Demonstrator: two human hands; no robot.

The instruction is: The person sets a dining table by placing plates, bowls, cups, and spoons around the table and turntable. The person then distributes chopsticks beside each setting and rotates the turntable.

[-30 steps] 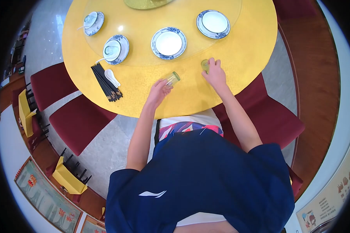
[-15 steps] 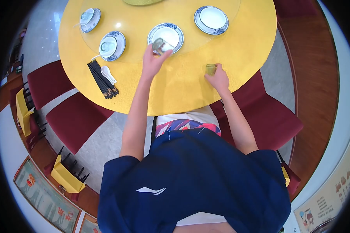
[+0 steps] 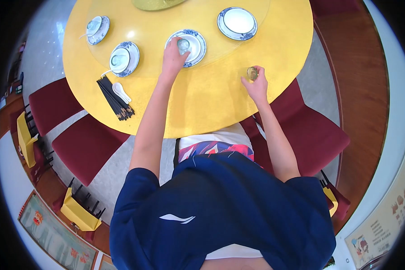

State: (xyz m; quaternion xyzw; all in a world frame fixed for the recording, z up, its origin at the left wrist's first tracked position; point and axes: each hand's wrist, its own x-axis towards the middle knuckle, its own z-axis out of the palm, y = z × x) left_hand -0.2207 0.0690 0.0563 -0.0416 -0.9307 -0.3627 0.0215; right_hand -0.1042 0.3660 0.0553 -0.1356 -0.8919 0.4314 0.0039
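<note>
My left hand [image 3: 172, 57] has its fingers curled round a small clear drinking glass [image 3: 183, 45]. That glass stands in the white bowl [image 3: 196, 45], which rests on a blue-patterned plate [image 3: 203, 52] on the yellow table [image 3: 216, 99]. To the right, my right hand [image 3: 258, 85] grips a second drinking glass [image 3: 252, 73] between thumb and fingers, over the tabletop. Whether this glass touches the table, I cannot tell. Nearest to it at the upper right is a white bowl [image 3: 238, 20] on another blue-patterned plate [image 3: 221, 30].
Left of my left hand are two place settings with plates [image 3: 134, 58] [image 3: 104, 32], bowls, glasses and spoons. Black chopsticks [image 3: 114, 101] lie beside white spoons [image 3: 120, 92] near the left edge. Dark red chairs [image 3: 92, 146] [image 3: 308, 135] flank me.
The glass in my left hand has gone from tilted over the bowl to standing in it. My right hand has turned its glass, whose mouth now shows more. The view has shifted slightly.
</note>
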